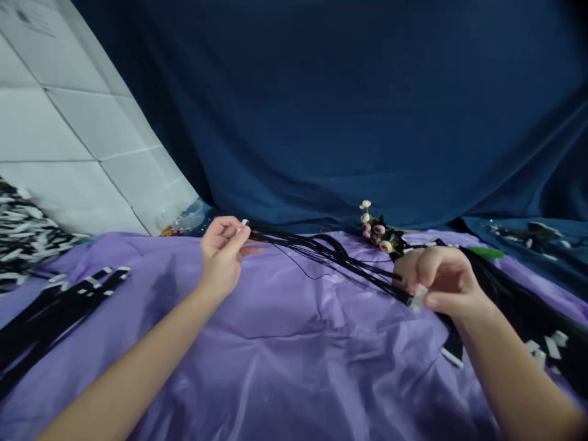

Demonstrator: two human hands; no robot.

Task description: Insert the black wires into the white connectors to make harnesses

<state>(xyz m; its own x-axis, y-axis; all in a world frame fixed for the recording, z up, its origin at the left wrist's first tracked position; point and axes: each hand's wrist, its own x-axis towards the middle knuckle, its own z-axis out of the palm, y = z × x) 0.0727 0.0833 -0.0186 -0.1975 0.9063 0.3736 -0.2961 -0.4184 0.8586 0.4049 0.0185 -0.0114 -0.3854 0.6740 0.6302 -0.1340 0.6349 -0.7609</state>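
Observation:
A bundle of thin black cords stretches between my two hands above the purple cloth. My left hand pinches the bundle's left end, where a small white tip pokes out by the thumb. At the other end my right hand is closed on the cords, its thumb and forefinger at a clear whitish end piece. One loose strand sags below the rest. The exact kind of the cords cannot be made out, and the right fingers are partly blurred.
More black strips with white ends lie at the left. Behind them rises a black-and-white pile. A dark heap with white tips lies at the right, near artificial flowers. A blue curtain hangs behind.

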